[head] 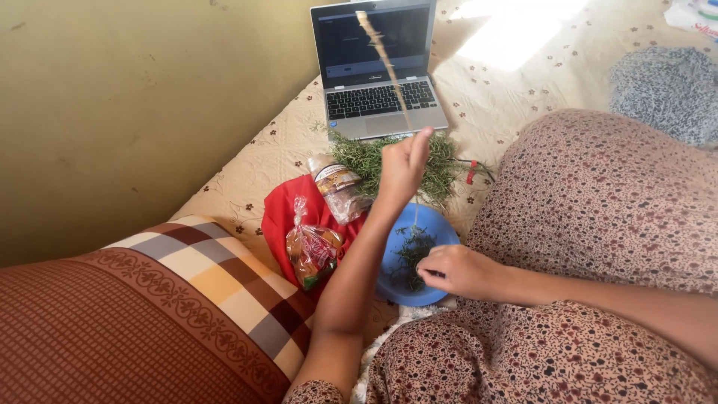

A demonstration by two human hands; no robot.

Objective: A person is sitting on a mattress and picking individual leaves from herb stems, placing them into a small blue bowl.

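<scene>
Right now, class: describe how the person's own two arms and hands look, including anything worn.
Both forearms are bare. The left hand and right hand show no rings, bracelets or watch. The dark floral-print garment with small red and cream flowers covers the body.

Open laptop (378,71), 2 snack bags (314,253), grey cloth (666,90).

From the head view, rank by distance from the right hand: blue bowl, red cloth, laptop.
From the right hand:
1. Blue bowl, directly under it, touching.
2. Red cloth, to its left beneath the snack bags.
3. Laptop, farthest, at the top of the bed.
</scene>
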